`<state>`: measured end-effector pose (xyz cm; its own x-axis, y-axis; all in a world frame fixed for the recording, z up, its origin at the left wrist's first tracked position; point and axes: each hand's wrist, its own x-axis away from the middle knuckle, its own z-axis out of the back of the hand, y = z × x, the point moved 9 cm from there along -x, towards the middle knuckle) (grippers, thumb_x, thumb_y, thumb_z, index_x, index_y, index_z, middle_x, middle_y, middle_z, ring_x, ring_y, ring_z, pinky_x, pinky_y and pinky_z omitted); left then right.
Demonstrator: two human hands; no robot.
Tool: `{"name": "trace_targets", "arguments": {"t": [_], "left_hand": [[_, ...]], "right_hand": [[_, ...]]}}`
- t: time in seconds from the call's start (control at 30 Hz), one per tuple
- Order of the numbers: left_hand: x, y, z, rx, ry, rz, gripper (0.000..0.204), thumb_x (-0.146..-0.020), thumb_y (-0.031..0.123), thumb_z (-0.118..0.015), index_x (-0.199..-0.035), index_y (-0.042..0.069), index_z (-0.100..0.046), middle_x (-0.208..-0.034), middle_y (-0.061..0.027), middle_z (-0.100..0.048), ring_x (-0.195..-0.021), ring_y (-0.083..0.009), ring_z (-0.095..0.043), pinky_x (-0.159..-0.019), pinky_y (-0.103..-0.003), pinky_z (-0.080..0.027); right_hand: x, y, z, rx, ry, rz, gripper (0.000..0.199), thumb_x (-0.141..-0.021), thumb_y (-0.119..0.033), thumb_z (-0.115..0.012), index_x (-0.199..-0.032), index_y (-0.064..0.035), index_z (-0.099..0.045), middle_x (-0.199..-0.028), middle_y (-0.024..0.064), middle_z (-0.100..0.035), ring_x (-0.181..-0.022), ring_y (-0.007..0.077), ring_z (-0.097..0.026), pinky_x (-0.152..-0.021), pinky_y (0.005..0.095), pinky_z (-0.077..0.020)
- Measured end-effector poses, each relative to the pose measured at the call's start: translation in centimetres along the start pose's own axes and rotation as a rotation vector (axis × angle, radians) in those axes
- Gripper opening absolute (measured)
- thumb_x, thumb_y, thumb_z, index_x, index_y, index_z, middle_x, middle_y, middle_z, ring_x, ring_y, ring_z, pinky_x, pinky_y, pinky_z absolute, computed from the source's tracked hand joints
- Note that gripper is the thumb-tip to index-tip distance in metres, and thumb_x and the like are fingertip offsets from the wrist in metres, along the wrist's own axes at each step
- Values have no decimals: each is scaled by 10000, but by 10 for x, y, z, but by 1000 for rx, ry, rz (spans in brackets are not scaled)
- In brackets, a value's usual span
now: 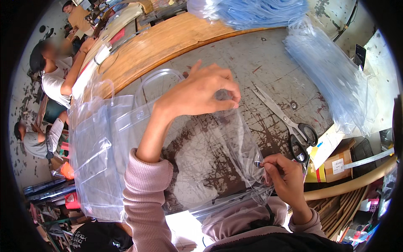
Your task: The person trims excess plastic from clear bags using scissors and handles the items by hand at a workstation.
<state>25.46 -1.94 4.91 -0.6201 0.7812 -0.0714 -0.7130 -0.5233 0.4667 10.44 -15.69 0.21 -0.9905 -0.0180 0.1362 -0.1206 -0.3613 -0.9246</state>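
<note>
A clear plastic bag (241, 145) is stretched between my hands over the worn grey tabletop. My left hand (203, 90) pinches its upper edge between thumb and forefinger, with the other fingers lifted. At the bag's lower right, my right hand (286, 178) is closed on its edge. A small dark, shiny thing (257, 164) shows by the right fingertips; its kind is too small to tell. Clear plastic bags with tube handles (94, 155) lie flat left of my left forearm. Scissors (287, 122) with black handles lie beyond my right hand, blades pointing away to the left.
Bluish clear plastic pieces lie in a stack (331, 75) at the right and a heap (260, 12) at the far edge. A wooden board (168, 42) curves along the back. A cardboard box (338, 161) stands at right. Other people sit at far left.
</note>
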Motion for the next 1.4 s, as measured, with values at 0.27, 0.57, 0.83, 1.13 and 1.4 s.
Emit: {"name": "trace_targets", "arguments": {"t": [0.27,0.57,0.83,1.13,1.4], "left_hand": [[-3,0,-4,14,-25,4,95,-783,186,-679,-843,135,-627,-1041,-25,-546,-1094,-248,-507,-1068,-612,-152],[15,-36,22,160,98,-25,204,-644,-88,-592,-759,75,-548,-1075,-81,-476,-1057,-274,-487,-892,-429,-389],[18,-40,27,105,54,73,167,-642,-105,-593,-707,42,-549,-972,-86,-485,-1059,-245,-526,-799,-337,-464],[25,-49,22,149,108,25,149,-618,-80,-606,-669,40,-536,-878,-80,-499,-944,-258,-527,-784,-336,-437],[19,-46,15,123,-21,204,337,-716,-65,-570,-1011,88,-518,-992,-114,-477,-1083,-296,-519,-837,-346,-445]], "right_hand": [[2,8,1,0,-25,-38,79,-880,-4,-551,-930,20,-608,-663,71,-616,-555,92,-596,-514,228,-461],[32,-54,-34,530,-236,544,445,-718,-143,-736,-1132,-51,-599,-825,88,-578,-785,258,-573,-647,368,-471],[43,-48,-46,572,-145,533,542,-755,-76,-641,-1279,-109,-505,-1026,154,-500,-872,315,-505,-772,411,-431],[48,-20,19,-56,837,370,961,-853,-709,-272,-1456,-25,31,-1519,192,-16,-1392,367,-113,-1127,480,-114],[42,-62,39,520,625,734,1197,-603,-849,-525,-1454,-321,131,-1472,252,222,-1353,504,95,-1034,664,-39]]}}
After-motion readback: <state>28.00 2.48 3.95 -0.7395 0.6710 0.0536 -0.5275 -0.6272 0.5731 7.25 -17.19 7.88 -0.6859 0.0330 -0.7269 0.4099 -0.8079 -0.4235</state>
